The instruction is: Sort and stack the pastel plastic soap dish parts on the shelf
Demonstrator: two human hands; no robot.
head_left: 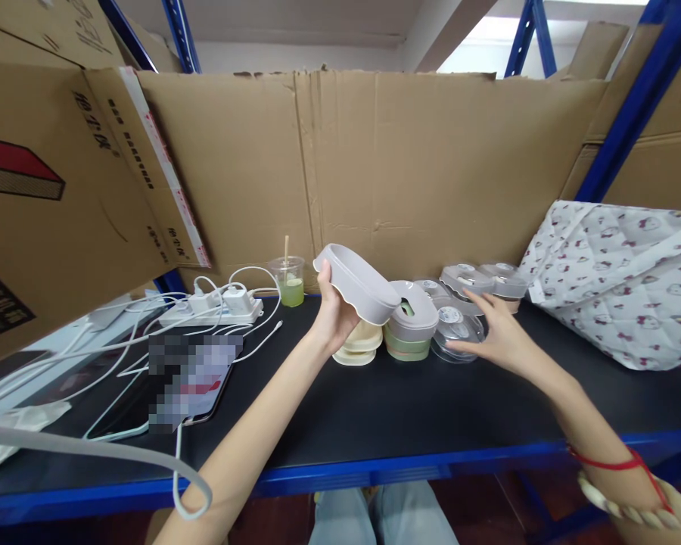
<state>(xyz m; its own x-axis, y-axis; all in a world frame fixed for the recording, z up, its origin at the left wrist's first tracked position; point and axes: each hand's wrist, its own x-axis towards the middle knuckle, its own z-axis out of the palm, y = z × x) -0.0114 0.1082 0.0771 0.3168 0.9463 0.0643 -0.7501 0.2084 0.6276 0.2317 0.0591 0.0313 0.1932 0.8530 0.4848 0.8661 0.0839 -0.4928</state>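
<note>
A grey oval container (359, 281) is tilted in my left hand (336, 312), above a stack of cream containers (359, 345). To its right stands a stack with a grey container (413, 310) over green ones. My right hand (496, 333) has its fingers spread beside the clear lids (455, 330), near grey containers with clear tops (466, 278) at the back; whether a fingertip touches a lid I cannot tell.
On the left lie phones (204, 386), white cables and a power strip (250, 309). A cup of green drink (291, 288) stands by the cardboard wall (431, 174). A patterned white bag (624, 288) is at the right.
</note>
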